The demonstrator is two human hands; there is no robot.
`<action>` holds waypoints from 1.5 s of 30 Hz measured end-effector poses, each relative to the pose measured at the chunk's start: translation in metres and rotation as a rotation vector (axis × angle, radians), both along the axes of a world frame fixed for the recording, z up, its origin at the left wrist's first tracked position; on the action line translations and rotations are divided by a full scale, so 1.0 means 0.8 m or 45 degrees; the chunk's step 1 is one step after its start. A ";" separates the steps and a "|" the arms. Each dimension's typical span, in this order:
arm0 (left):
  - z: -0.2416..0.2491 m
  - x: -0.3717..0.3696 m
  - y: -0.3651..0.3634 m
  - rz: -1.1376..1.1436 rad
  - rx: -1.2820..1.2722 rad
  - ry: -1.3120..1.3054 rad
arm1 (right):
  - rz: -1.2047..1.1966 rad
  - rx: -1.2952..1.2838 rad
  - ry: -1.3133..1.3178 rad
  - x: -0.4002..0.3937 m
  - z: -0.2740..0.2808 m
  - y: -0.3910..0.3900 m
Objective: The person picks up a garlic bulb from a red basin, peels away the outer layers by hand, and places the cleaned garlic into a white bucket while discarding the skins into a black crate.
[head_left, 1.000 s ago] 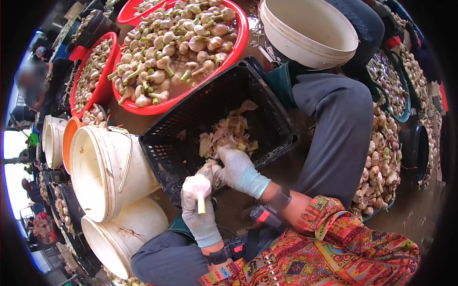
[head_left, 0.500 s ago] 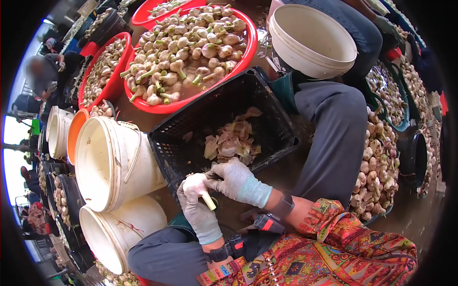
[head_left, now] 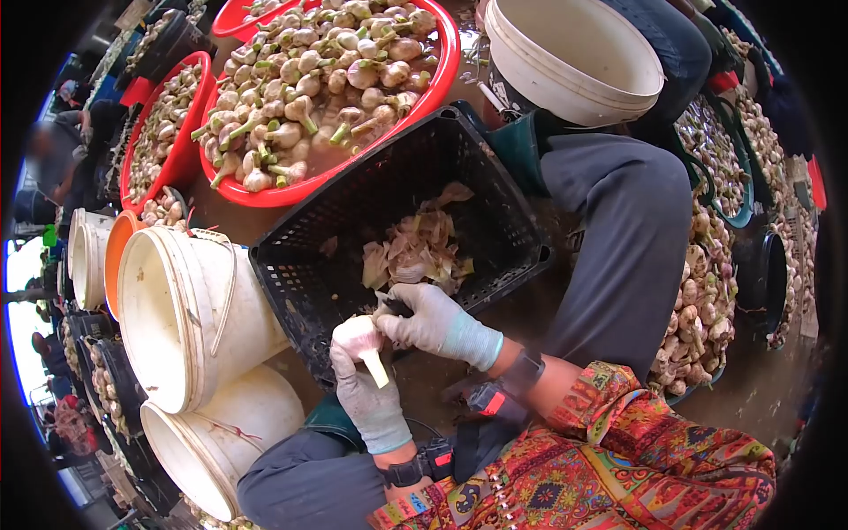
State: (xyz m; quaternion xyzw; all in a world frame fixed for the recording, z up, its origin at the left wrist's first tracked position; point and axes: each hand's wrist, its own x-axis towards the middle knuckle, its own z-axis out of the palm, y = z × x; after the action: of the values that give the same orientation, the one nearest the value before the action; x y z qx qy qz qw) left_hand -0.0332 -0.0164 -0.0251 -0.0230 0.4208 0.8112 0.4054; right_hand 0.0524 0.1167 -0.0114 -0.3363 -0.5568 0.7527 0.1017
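A garlic bulb [head_left: 357, 336] with a cut pale stem pointing down is held in my gloved left hand [head_left: 367, 399], its fingers wrapped round the lower side. Just right of the bulb, my gloved right hand [head_left: 433, 323] is closed on a small knife [head_left: 395, 306] with a dark handle; little of the blade shows. Both hands are over the near edge of a black plastic crate [head_left: 291, 287]. Inside it lies a heap of papery garlic skins [head_left: 413, 252].
Red tubs [head_left: 452, 66] of garlic bulbs stand beyond the crate. White buckets [head_left: 247, 296] are at the left, another white bucket [head_left: 574, 66] at the upper right. Garlic piles [head_left: 702, 309] lie right of my bent knee. A person [head_left: 53, 159] is at the far left.
The knife's dark handle now shows in my right hand, which has moved slightly up. The bulb has turned a little and shows more of its side. The surroundings have shifted left in view.
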 end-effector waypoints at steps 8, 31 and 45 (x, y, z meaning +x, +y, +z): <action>0.004 0.001 -0.002 -0.026 -0.239 0.448 | 0.227 0.854 -0.290 -0.008 -0.002 -0.015; -0.006 -0.020 -0.019 0.101 0.769 -0.792 | -0.259 0.559 -0.040 0.001 -0.036 -0.015; 0.139 -0.221 -0.192 0.519 1.378 -0.471 | -0.065 0.551 0.007 0.004 -0.003 -0.016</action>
State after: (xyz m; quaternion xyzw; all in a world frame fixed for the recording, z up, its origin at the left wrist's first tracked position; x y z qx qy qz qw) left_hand -0.2102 -0.1700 0.0862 -0.0345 -0.1417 0.9538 0.2625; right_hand 0.0557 0.1035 -0.0139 -0.3188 -0.6963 0.6137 0.1921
